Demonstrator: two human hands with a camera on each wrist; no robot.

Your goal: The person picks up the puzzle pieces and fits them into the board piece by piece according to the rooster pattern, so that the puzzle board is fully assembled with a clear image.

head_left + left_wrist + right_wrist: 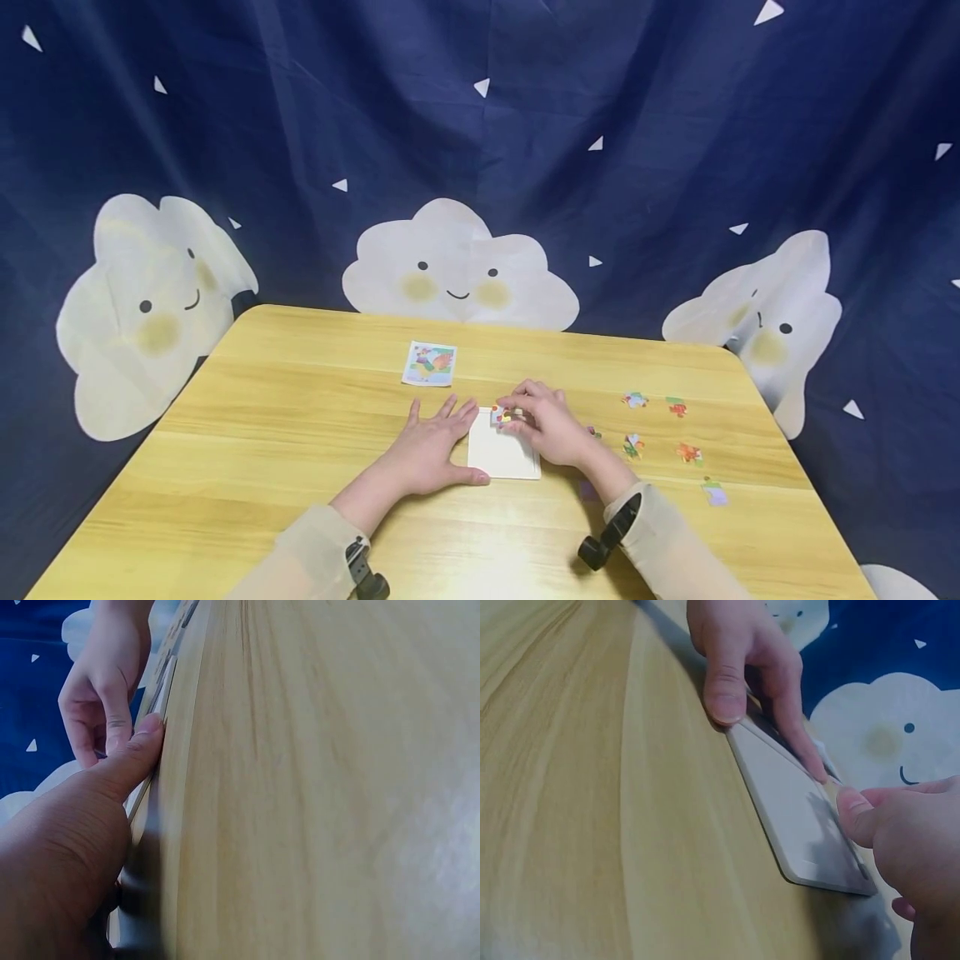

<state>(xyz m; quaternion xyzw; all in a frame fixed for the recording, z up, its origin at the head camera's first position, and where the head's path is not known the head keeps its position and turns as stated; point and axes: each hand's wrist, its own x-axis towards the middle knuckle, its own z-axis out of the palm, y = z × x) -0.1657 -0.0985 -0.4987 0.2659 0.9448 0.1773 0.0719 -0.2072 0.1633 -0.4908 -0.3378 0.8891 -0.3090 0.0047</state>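
A white puzzle tray point(504, 457) with a low rim lies on the table. My left hand point(431, 450) rests along its left side, fingers spread, the thumb on the near left corner and a fingertip by the far left corner. Between thumb and fingers my right hand point(551, 423) pinches a colourful jigsaw piece point(498, 417) at the far left part of the tray. Whether that piece touches the tray floor I cannot tell. In the right wrist view the tray point(784, 802) shows a bare white floor; the piece is mostly hidden by the right thumb point(855, 814).
Several loose jigsaw pieces lie on the right, among them a red-green one point(677, 407), an orange one point(689, 452) and a purple one point(716, 493). A picture card point(431, 364) lies beyond the left hand. Behind the wooden table point(285, 400) hangs a dark blue cloud-print curtain point(420, 100).
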